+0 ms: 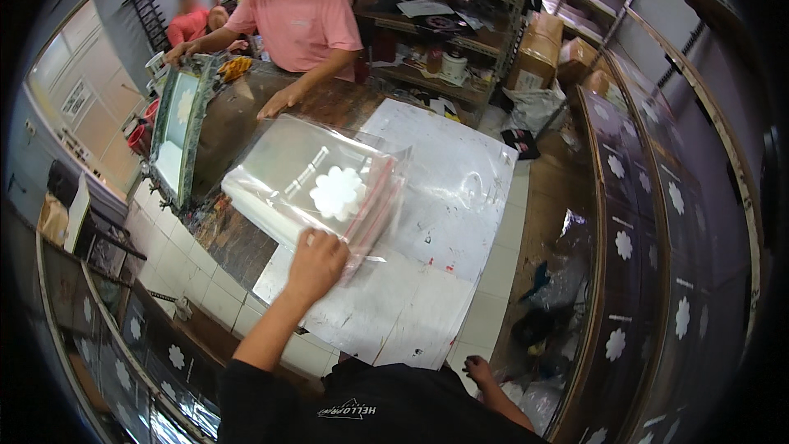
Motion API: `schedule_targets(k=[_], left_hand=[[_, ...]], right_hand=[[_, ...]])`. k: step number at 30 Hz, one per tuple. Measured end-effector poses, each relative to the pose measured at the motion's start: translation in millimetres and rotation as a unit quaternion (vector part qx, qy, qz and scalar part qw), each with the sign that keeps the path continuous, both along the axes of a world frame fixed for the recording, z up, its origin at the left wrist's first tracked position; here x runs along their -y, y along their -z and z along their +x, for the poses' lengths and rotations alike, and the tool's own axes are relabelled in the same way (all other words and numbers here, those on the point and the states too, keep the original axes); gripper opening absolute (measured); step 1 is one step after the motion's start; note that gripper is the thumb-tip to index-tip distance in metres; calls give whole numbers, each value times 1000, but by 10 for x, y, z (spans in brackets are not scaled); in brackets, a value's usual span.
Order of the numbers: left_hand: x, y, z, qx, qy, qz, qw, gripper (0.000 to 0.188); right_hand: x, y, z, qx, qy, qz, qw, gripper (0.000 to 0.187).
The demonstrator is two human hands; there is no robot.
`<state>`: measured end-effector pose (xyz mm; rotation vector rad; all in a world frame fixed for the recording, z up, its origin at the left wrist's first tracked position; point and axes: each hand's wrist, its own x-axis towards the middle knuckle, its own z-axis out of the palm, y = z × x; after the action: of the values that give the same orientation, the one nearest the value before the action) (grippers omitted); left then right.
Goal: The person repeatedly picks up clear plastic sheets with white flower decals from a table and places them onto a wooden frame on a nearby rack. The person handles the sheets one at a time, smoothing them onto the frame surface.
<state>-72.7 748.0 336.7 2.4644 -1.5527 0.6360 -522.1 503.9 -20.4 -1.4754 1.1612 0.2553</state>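
A stack of clear plastic bags lies on the table, the top one printed with a white flower shape and a line of white lettering. My left hand is at the near edge of the stack, its fingers bent and closed on the top plastic bag's edge; the fingertips are partly hidden. Low beside my body, away from the table, hangs my right hand. Its fingers are loosely curled and apart, with dark tips, and I see nothing held in them.
Across the table a person in pink rests one hand by the bags and the other on a tilted printing screen frame. White sheets cover the table's right side. Racks with printed bags stand right and lower left. Another person sits behind.
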Motion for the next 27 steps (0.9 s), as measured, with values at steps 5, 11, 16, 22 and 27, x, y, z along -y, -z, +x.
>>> schedule_targets(k=[5,11,16,22,27], left_hand=[[225,-25,-815,-63,125,43,989,41],[454,7,-1356,-79,234,114,962,65],[646,141,-1671,-74,318,148,934,61],[787,442,-2061,-113,379,128,909,55],[955,550,-2292,-161,451,146,865,64]], right_hand=[[79,-848,336,175,138,-5,975,34],[36,-2749,855,408,128,66,901,45],[-53,-3097,873,507,117,196,831,48],[-40,-2814,858,363,122,59,922,33],[92,-2695,517,342,159,9,926,28]])
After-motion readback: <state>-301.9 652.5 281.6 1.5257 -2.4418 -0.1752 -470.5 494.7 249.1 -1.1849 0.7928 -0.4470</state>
